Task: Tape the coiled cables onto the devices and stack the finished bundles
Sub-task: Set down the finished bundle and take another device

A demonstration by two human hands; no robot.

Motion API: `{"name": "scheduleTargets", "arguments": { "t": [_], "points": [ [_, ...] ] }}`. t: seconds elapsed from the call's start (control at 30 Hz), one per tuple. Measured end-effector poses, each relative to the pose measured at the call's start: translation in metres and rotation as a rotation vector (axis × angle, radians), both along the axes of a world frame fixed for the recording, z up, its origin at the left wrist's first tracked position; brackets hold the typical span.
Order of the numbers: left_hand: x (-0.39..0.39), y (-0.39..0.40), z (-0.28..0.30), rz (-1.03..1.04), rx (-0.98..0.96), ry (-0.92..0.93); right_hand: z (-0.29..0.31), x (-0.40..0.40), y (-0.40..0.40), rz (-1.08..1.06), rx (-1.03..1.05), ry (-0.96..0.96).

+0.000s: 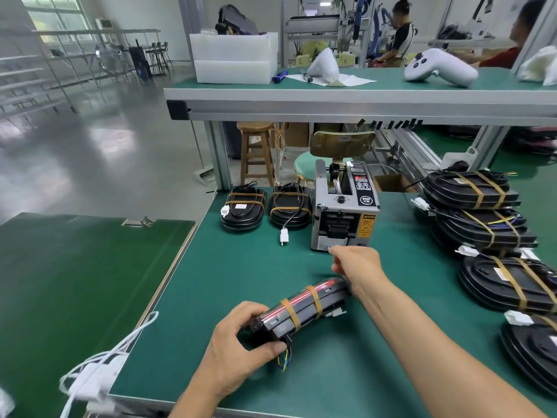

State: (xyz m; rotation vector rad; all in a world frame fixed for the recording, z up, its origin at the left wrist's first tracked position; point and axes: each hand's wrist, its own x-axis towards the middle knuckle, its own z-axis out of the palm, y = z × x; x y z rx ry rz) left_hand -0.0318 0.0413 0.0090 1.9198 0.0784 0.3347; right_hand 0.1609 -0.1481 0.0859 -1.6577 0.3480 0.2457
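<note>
Left hand (238, 342) grips the device (301, 309) on edge, steadying it; right hand (357, 267), fingers curled at the tape dispenser (343, 212), grip unclear.

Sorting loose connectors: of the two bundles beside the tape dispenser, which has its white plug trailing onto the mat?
The right one, next to the dispenser.

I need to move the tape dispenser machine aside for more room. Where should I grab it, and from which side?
Judging by its shape, grip the grey boxy tape dispenser machine low on its flat side walls, coming from above and in front. Avoid the front slot, where the right hand reaches, and the roll holder on top. The black taped device stands close on its left.
</note>
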Motion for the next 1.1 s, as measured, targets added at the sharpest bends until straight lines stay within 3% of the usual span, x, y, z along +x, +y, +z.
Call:
{"name": "scheduleTargets", "arguments": {
  "t": [0.17,0.3,1.1],
  "points": [
    [0.0,-0.001,0.003,0.002,0.006,-0.008,0.032,-0.084,-0.014,0.326,-0.026,-0.371],
    [0.0,-0.003,0.004,0.012,0.034,-0.011,0.03,-0.133,-0.005,0.52,-0.249,-0.497],
    [0.0,-0.004,0.001,0.033,0.059,-0.023,0.016,-0.157,0.002,0.494,-0.239,-0.481]
  ]
}}
